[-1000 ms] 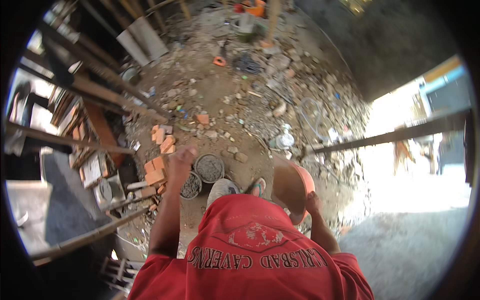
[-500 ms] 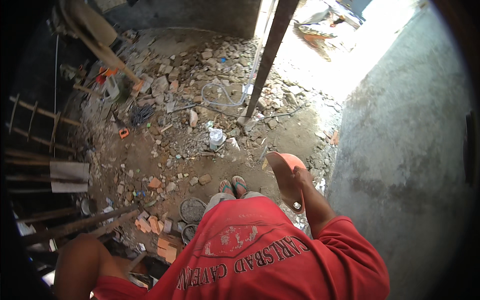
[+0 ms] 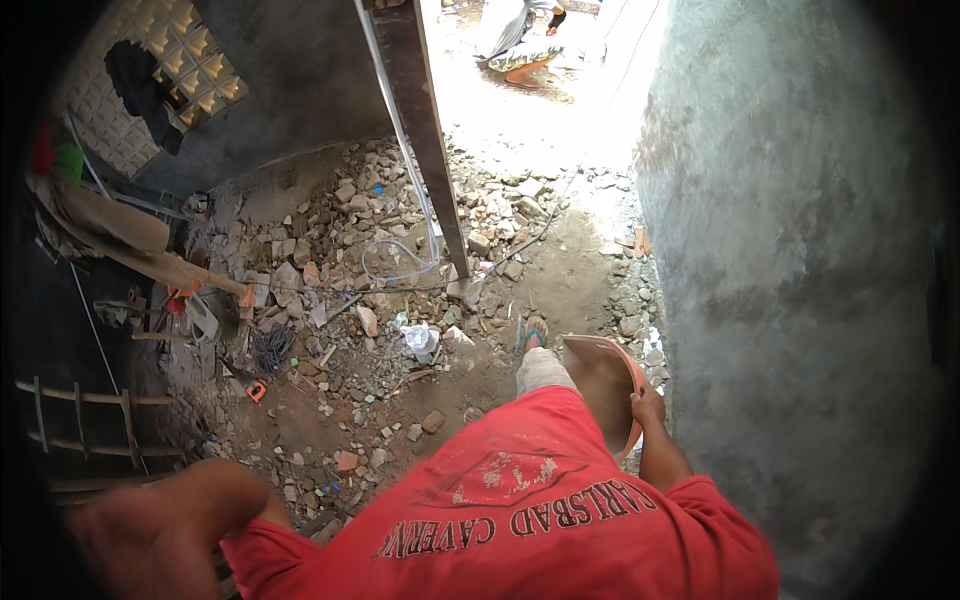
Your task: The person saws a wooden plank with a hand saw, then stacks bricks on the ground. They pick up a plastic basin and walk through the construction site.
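My right hand (image 3: 648, 405) is closed around the rim of an orange, shallow curved plastic scoop pan (image 3: 603, 385). Its hollow, dirt-stained side faces my leg, and the lower end is hidden behind my red shirt. Out at the lower left, my left hand (image 3: 130, 535) is blurred with the elbow bent, so its fingers do not show clearly. One sandalled foot (image 3: 535, 333) stands forward beside the pan.
Broken bricks and rubble (image 3: 340, 215) cover much of the dirt floor. A dark post (image 3: 430, 150) with a pale hose stands ahead. An orange-handled saw (image 3: 256, 390) and white bag (image 3: 421, 340) lie left; a grey wall (image 3: 780, 250) rises right. Another person (image 3: 515, 30) is outside.
I have stepped forward, one foot ahead, and the view has turned right toward the bright opening. The scoop pan stays in my right hand. My left hand has come into view.
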Action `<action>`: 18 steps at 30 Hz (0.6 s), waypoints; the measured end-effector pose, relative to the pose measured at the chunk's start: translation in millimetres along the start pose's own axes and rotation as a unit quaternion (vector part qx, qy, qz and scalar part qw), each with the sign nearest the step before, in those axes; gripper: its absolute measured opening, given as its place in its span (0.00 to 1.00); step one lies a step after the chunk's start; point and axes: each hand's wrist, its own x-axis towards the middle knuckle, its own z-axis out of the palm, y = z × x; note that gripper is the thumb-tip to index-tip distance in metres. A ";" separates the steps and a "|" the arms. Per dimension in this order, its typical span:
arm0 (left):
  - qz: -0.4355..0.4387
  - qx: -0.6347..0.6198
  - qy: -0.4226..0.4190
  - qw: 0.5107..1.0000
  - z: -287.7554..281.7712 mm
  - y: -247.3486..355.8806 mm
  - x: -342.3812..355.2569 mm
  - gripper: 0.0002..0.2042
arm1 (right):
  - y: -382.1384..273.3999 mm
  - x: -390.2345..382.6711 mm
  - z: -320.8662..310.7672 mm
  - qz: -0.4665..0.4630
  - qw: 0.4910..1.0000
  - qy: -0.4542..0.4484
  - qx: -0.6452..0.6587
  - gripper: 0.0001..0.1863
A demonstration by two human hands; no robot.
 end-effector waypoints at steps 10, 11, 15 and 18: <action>-0.673 -0.319 -0.410 0.527 379.9 18.0 -307.3 0.19 | 16.0 143.5 11.2 0.119 0.991 -0.066 -0.010 0.25; -0.660 -0.318 -0.457 0.504 413.9 9.4 -321.9 0.19 | 9.4 174.6 2.4 0.120 0.990 -0.069 -0.013 0.24; -0.639 -0.263 -0.564 0.452 532.6 -49.5 -368.5 0.22 | -49.0 289.7 -53.9 0.034 0.993 -0.100 -0.043 0.22; -0.609 -0.212 -0.593 0.482 590.4 -105.1 -400.9 0.23 | -110.3 367.5 -110.6 -0.037 0.996 -0.077 -0.006 0.22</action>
